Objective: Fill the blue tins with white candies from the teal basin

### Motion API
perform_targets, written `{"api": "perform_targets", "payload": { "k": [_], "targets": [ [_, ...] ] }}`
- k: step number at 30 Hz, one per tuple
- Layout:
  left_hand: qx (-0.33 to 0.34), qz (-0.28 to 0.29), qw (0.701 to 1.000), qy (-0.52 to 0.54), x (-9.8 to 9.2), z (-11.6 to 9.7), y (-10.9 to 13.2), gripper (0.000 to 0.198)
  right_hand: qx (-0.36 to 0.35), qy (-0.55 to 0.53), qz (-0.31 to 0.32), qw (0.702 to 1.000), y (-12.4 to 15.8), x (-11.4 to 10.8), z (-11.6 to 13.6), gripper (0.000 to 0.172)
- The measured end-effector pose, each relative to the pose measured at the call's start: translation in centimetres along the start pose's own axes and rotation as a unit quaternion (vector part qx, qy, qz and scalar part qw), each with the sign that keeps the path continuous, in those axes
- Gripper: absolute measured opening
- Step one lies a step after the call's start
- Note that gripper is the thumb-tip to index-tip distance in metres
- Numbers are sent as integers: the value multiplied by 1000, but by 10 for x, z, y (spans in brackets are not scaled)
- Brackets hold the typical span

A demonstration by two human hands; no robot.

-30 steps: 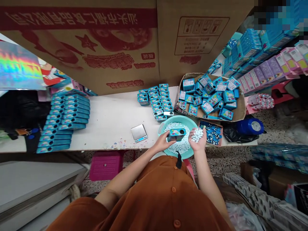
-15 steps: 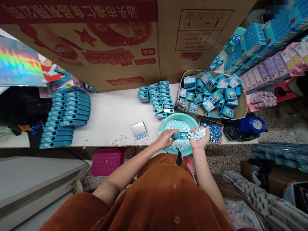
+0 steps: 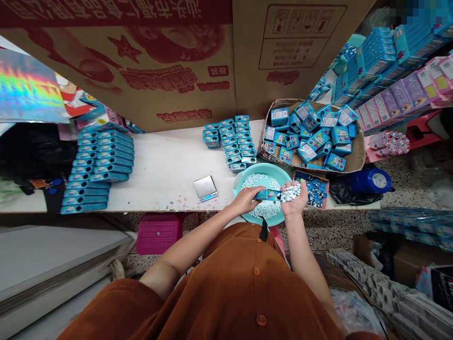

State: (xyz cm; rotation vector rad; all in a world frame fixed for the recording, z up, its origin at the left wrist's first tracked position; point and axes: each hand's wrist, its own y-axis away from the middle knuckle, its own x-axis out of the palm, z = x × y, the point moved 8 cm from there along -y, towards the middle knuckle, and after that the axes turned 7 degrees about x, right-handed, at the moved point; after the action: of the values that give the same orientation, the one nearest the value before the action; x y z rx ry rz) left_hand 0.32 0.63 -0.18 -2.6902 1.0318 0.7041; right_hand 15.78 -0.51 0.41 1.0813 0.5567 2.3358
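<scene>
A small blue box [image 3: 267,194] is lying on its side in the air over the turquoise basin [image 3: 285,175]. Its visible length is running left to right across the view, nearly level, with its dark opening facing the right hand. The left hand [image 3: 245,201] is grasping the far end, that grip hiding part of the box. The right hand [image 3: 296,206] is cupping white pellets [image 3: 290,192] palm up, its grip loosely curled around them, and the heap is sitting right at the opening; whether any pellets are going in, I cannot tell. The step in hand seems to be filling the box; the next move is probably calling for funnelling pellets inward while keeping the opening against the palm. More pellets [image 3: 266,209] are lying in the basin below. Beyond, rows of blue boxes [image 3: 233,145] are standing on the white surface [image 3: 161,160].
</scene>
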Motion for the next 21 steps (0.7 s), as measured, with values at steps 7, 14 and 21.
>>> {"api": "perform_targets", "payload": {
  "k": [7,14,21],
  "targets": [
    [-1,9,1000,0,4,3,-3,52,23,-14,-28,999,-5,-6,-4,33],
    [-29,-12,999,9,8,2,-3,50,18,-2,-37,999,-10,-6,2,28],
    [-35,13,999,-35,8,-1,-10,52,-31,11,-49,998,-12,-10,9,28]
  ]
}}
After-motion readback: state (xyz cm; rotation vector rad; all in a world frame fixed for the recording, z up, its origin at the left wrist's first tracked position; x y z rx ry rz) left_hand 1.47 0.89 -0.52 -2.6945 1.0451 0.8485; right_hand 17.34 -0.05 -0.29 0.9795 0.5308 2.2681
